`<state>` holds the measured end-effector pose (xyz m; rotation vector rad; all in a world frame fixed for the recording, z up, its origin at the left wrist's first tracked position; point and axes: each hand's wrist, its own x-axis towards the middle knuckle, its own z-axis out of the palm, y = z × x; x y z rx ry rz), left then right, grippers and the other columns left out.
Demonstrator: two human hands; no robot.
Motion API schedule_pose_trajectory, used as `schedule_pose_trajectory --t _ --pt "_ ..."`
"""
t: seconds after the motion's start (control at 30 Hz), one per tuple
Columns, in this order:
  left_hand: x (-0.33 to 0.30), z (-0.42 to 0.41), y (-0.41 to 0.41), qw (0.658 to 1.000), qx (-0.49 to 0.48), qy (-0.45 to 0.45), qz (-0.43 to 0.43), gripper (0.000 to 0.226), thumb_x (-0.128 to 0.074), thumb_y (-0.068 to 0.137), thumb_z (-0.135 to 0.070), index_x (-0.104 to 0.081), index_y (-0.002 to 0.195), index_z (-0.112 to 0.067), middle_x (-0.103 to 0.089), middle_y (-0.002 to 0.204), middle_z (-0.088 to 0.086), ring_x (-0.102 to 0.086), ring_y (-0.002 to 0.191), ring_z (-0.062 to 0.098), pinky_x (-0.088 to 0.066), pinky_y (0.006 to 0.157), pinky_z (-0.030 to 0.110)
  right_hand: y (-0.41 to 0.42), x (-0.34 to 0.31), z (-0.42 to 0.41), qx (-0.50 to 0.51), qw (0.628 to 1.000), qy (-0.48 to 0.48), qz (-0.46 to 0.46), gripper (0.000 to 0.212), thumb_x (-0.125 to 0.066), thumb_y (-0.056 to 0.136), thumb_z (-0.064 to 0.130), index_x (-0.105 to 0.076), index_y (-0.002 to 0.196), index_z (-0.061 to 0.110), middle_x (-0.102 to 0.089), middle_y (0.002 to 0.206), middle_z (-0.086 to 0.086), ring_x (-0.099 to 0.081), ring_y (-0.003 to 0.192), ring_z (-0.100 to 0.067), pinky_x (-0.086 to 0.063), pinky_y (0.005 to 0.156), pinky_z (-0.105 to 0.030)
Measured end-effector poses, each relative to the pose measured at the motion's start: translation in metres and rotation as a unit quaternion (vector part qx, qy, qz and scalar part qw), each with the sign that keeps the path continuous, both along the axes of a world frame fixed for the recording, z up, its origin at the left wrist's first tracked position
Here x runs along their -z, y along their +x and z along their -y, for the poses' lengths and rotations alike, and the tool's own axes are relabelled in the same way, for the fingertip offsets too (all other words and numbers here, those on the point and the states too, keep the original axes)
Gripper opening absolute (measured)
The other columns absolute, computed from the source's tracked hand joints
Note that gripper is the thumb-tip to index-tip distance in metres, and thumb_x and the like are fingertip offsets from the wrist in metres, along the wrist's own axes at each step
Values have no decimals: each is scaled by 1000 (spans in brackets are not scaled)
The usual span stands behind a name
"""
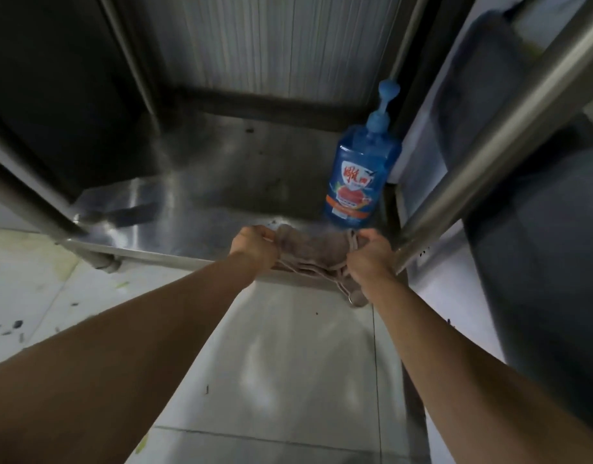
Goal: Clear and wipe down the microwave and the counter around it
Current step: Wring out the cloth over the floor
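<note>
Both hands, left hand (254, 244) and right hand (368, 252), grip closed tight on a bunched grey cloth (313, 254) at a steel shelf (221, 182) edge, near a blue pump bottle (360, 172).

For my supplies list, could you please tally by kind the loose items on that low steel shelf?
Pump bottles: 1, the blue bottle standing at the shelf's right side.
Cloths: 1, the greyish cloth at the front edge, held by the left hand and right hand.
Total: 2

Bare steel shelf (221, 175) is lying open across the frame's centre and left. A blue pump bottle (358, 175) is blocking its right side, with steel legs (489, 145) flanking both edges.
</note>
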<state>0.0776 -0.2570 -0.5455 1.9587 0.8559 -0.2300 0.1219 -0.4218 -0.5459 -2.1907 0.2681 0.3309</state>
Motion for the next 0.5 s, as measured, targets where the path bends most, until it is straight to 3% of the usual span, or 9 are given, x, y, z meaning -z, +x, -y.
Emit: schedule_pose_trajectory --t 0.07,0.17,0.3,0.4,0.5 --pt "26 -1 18 1000 6 -1 15 18 -54 81 -7 -68 88 -14 -70 103 15 -66 98 30 -53 80 31 17 23 -4 4 1000 -11 10 41 -55 85 -5 -53 123 9 -57 121 -12 -57 107 -29 -49 95 -42" --pt "59 -3 38 999 18 1 32 19 -54 80 -4 -68 87 -14 -70 105 15 -66 99 28 -53 88 37 35 50 -7 48 999 24 0 41 -51 86 -8 -52 119 15 -53 112 -3 -52 96 -19 -49 92 -36" --pt "88 -7 58 997 25 36 56 22 -56 82 -6 -70 97 -15 -70 106 10 -65 101 25 -51 92 32 52 76 -10 72 996 47 25 45 -52 86 -6 -49 124 18 -54 122 -4 -54 108 -23 -45 86 -32" --pt "100 -8 62 993 69 87 42 29 -54 84 -6 -68 107 -16 -67 114 6 -61 108 24 -47 97 28 55 88 -9 16 1000 -1 -5 63 -53 86 -2 -33 141 21 -48 135 -7 -53 117 -26 -46 88 -34" --pt "96 -10 51 978 124 167 3 30 -57 86 -15 -64 116 -20 -65 116 4 -61 106 23 -45 89 24 44 88 -5 -73 993 -84 -35 80 -60 84 2 -18 148 25 -34 147 -8 -40 131 -29 -42 104 -43"
